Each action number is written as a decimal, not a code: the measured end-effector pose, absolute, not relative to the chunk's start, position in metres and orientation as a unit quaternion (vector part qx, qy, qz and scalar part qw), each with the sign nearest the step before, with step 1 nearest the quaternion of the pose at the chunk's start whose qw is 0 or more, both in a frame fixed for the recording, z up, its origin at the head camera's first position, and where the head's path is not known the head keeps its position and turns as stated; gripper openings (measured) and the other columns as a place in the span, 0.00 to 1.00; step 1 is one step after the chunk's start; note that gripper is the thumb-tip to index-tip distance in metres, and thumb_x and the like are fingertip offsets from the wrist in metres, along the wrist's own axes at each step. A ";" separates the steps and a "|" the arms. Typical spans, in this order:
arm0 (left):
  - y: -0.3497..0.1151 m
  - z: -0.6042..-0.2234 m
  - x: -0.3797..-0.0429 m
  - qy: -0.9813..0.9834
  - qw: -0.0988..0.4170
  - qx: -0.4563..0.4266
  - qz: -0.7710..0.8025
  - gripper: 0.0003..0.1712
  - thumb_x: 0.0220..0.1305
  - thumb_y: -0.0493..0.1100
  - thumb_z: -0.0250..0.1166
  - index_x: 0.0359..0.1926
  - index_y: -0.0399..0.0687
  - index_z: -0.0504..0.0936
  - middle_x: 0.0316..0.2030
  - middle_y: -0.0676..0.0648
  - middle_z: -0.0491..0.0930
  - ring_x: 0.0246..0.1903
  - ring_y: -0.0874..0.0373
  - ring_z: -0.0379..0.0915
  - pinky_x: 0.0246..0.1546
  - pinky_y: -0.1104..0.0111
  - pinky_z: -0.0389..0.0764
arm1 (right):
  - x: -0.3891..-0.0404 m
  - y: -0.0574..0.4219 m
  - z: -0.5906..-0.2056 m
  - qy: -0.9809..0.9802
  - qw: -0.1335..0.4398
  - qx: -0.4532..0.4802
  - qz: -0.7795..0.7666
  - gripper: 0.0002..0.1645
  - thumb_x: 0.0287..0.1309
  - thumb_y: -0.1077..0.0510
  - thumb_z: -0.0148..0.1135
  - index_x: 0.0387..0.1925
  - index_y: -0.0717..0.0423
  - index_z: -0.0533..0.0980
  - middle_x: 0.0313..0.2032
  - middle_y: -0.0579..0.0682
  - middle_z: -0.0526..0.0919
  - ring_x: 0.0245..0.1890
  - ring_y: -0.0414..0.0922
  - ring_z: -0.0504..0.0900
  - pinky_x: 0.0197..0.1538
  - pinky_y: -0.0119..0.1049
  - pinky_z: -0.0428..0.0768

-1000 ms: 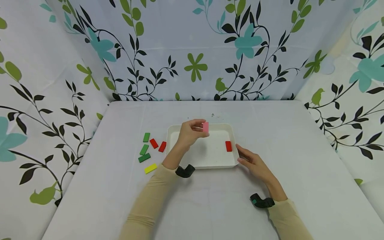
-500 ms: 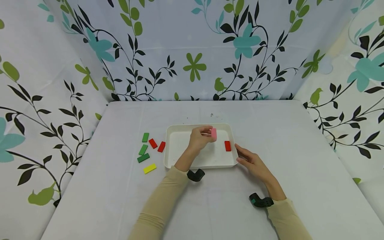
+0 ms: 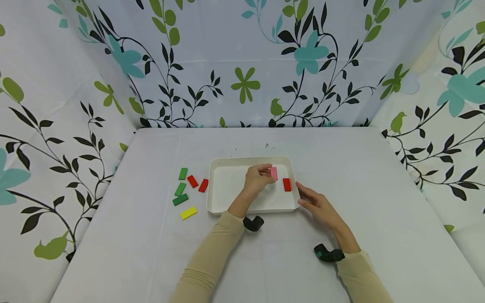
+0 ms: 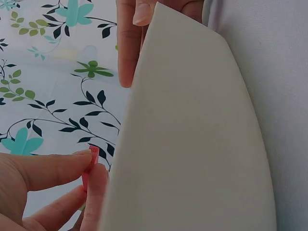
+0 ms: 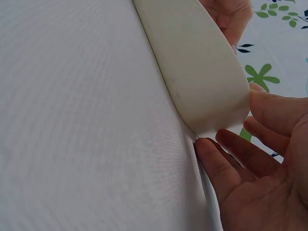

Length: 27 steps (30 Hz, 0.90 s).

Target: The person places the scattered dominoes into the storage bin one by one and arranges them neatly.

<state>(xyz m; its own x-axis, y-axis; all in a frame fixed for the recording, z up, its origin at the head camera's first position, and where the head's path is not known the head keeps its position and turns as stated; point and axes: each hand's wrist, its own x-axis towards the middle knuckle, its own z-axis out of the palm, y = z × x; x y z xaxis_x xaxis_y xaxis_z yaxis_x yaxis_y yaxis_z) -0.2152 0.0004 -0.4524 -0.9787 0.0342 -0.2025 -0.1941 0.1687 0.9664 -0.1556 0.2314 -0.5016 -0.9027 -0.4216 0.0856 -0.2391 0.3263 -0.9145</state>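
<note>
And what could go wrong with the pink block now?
The left grip pinches the pink block, so the block might slip and fall over in the white tray. A red block lies close by in the tray, so the pink one could bump it. The right grip is at the tray's end, so a push might shift the tray.

Left grip (image 3: 257, 181) shifted right, pink block (image 3: 274, 173) carried along, nearer the red block (image 3: 287, 185)

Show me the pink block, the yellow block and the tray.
Pink block (image 3: 274, 173): head view, its visible face.
Yellow block (image 3: 188, 213): head view, its top face.
Tray (image 3: 226, 185): head view, bare floor, left part.
</note>
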 end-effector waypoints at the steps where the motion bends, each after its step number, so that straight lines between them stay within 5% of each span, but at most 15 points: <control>1: 0.001 -0.454 -0.215 0.761 0.090 -0.054 0.640 0.28 0.50 0.25 0.70 0.55 0.40 0.82 0.44 0.41 0.81 0.39 0.56 0.78 0.35 0.75 0.78 | -0.156 0.231 -0.502 0.811 0.085 -0.203 -0.543 0.35 0.68 0.60 0.56 0.72 0.62 0.58 0.72 0.64 0.59 0.71 0.63 0.59 0.58 0.16 0.66; 27: 0.020 -0.480 -0.218 0.817 0.100 -0.033 0.567 0.28 0.50 0.25 0.66 0.54 0.41 0.83 0.39 0.43 0.83 0.33 0.58 0.75 0.35 0.73 0.79 | -0.155 0.230 -0.500 0.814 0.079 -0.209 -0.537 0.35 0.69 0.60 0.56 0.72 0.63 0.58 0.72 0.63 0.59 0.71 0.63 0.58 0.60 0.17 0.66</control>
